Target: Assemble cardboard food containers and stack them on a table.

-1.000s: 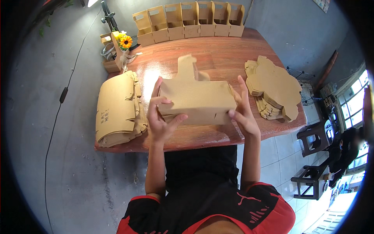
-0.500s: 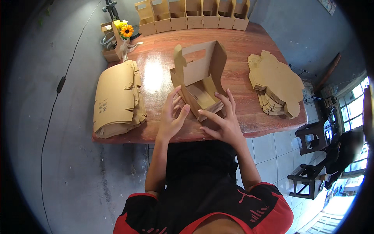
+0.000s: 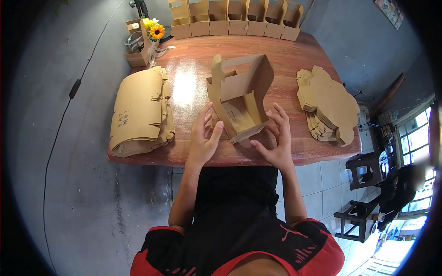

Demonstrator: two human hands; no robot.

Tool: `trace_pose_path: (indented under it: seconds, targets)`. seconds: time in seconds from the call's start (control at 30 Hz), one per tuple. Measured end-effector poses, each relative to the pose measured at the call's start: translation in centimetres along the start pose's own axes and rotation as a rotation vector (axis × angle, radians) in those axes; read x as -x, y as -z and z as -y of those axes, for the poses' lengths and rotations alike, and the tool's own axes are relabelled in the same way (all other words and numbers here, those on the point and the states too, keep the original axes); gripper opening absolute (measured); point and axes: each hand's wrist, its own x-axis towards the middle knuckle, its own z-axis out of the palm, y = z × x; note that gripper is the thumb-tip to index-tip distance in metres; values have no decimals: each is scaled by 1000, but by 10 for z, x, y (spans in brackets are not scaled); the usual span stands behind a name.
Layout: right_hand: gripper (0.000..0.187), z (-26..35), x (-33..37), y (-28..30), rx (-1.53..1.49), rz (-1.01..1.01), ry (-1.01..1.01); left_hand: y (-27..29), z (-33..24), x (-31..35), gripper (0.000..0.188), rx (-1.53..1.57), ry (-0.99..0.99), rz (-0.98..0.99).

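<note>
A brown cardboard carrier box [image 3: 239, 99] stands tilted at the middle of the wooden table, with a curved side panel at left and right and a crosswise divider that has a cut-out. Its front compartment faces me. At its left side is my left hand [image 3: 204, 138], fingers apart and thumb raised, close to the panel. On the other side my right hand [image 3: 277, 138] is spread, its fingertips by the box's lower right corner. Whether the fingertips touch the cardboard I cannot tell. Neither hand is closed on it.
Flat cardboard sheets lie in a curved stack [image 3: 138, 112] at left and a flat stack [image 3: 328, 103] at right. Several finished boxes [image 3: 228, 27] line the far edge. A small box with flowers [image 3: 156, 32] stands far left. Dark stools [image 3: 366, 170] are on the floor at right.
My right hand has drawn back from the front of the box to its right side, fingers now raised. The box appears slightly turned, its front more in view.
</note>
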Motion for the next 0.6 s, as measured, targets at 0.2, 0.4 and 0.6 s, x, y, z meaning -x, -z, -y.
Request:
trace_pose_path:
  seconds: [0.2, 0.4, 0.6]
  targets:
    - [65, 5, -6, -16, 408, 42, 172, -8, -4, 10, 56, -243, -230, 101]
    - [51, -4, -20, -50, 450, -77, 4, -12, 0, -9, 52, -179, -81, 197]
    - [53, -37, -86, -38, 623, -139, -12, -12, 8, -20, 56, -325, -221, 89]
